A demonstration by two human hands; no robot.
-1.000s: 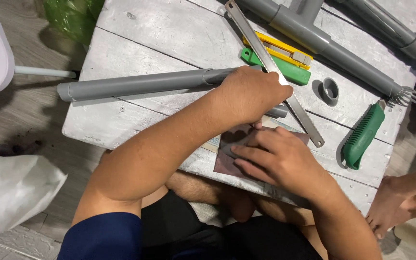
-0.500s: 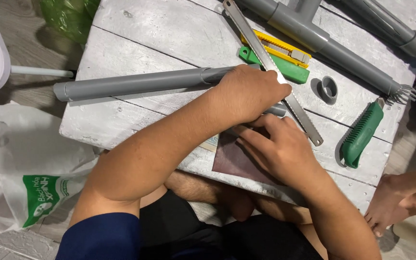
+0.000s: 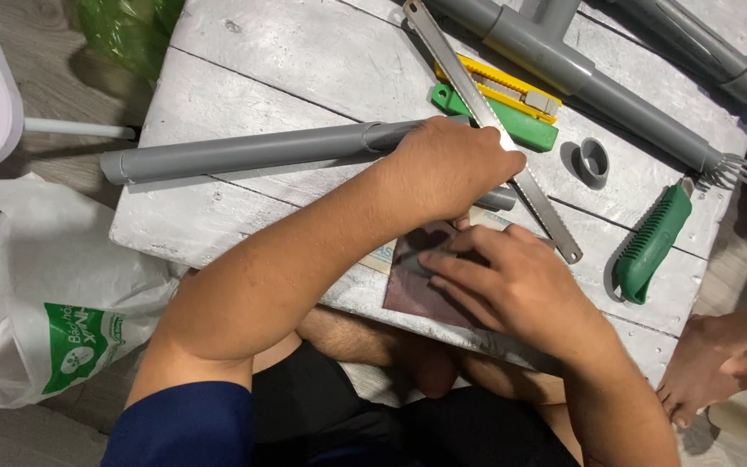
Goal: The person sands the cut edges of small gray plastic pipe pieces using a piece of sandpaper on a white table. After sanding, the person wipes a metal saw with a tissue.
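Overhead, the left hand (image 3: 447, 169) gripped a long grey plastic pipe (image 3: 252, 154) lying across the whitewashed wooden desk (image 3: 304, 60), while the right hand (image 3: 512, 285), fingers extended, pressed dark brown sandpaper (image 3: 412, 290) flat at six o'clock.

Looked like a makeshift home DIY spot, not a proper shop: low whitewashed plank table (image 3: 244, 52) on a wood floor (image 3: 10, 104), w/ grey pipes (image 3: 244, 154), saw blade (image 3: 477, 104), cutters (image 3: 512, 91) & a green-handled tool (image 3: 650, 242) strewn on it. Plastic bag (image 3: 45, 303) lay beside it, & bare feet (image 3: 702, 372) were nearby.
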